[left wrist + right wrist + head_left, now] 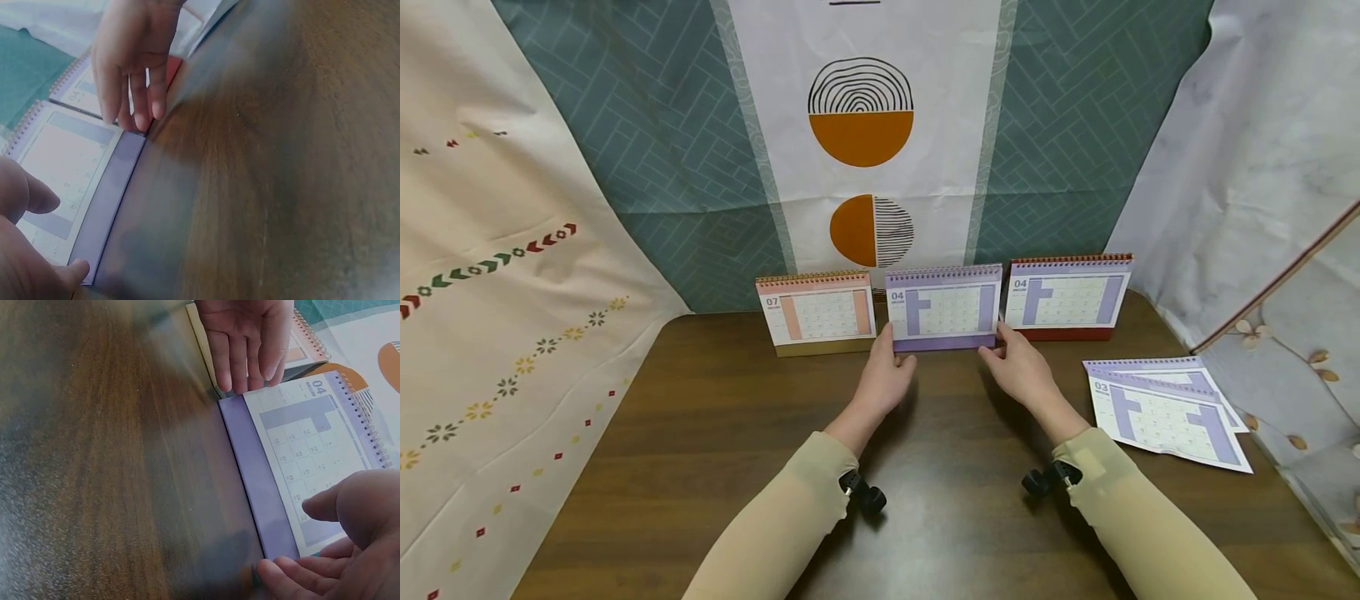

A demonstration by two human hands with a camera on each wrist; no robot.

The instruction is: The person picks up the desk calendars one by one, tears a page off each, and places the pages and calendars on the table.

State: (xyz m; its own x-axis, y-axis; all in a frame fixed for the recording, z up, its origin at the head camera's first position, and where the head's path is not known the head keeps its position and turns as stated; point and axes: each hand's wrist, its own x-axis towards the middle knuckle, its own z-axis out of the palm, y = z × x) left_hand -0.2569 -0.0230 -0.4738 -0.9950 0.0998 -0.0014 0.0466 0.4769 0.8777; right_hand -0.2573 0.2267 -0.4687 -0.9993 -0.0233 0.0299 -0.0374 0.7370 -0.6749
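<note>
A purple desk calendar (943,308) showing 04 stands in the middle of a row at the back of the table. My left hand (887,377) is at its lower left corner, and my right hand (1019,363) is at its lower right corner. In the left wrist view, the fingers of the right hand (136,59) look fairly straight beside the calendar's end. The right wrist view shows the left hand (247,344) with extended fingers near the other end. Whether the fingertips touch the calendar is hard to tell.
An orange calendar (822,312) with a gold base stands left of the purple one. To its right is a calendar (1067,296) with a red base. Two loose calendar pads (1172,417) overlap on the brown table's right side (1288,517). Patterned cloths hang around the table.
</note>
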